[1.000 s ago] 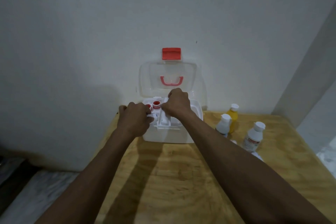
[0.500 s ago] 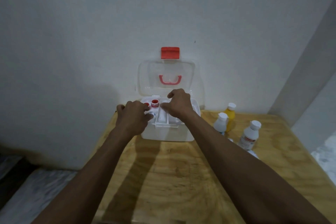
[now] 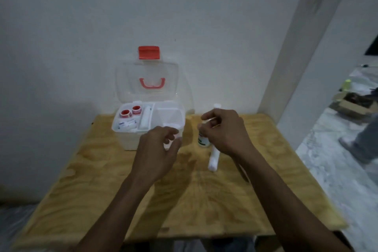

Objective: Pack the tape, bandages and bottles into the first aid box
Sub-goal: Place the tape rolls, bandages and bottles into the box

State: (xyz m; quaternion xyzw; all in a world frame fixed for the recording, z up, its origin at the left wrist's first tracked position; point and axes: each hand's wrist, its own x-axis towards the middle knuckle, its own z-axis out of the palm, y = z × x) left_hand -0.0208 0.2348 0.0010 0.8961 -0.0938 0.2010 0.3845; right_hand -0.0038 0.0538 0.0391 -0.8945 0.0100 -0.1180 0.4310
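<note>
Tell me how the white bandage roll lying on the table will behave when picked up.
The bandage roll looks soft and light, so it probably squashes a little under the fingers. Lying on its side on the wooden table, it may roll if nudged sideways. Breakage seems unlikely.

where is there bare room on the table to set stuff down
The widest bare patch of table lies near the front edge, under and between the forearms. The strip left of the box is bare too, and so is the right edge beyond the right hand. Crowded: right of the box, where a bottle and a bandage roll sit under that hand.
</note>
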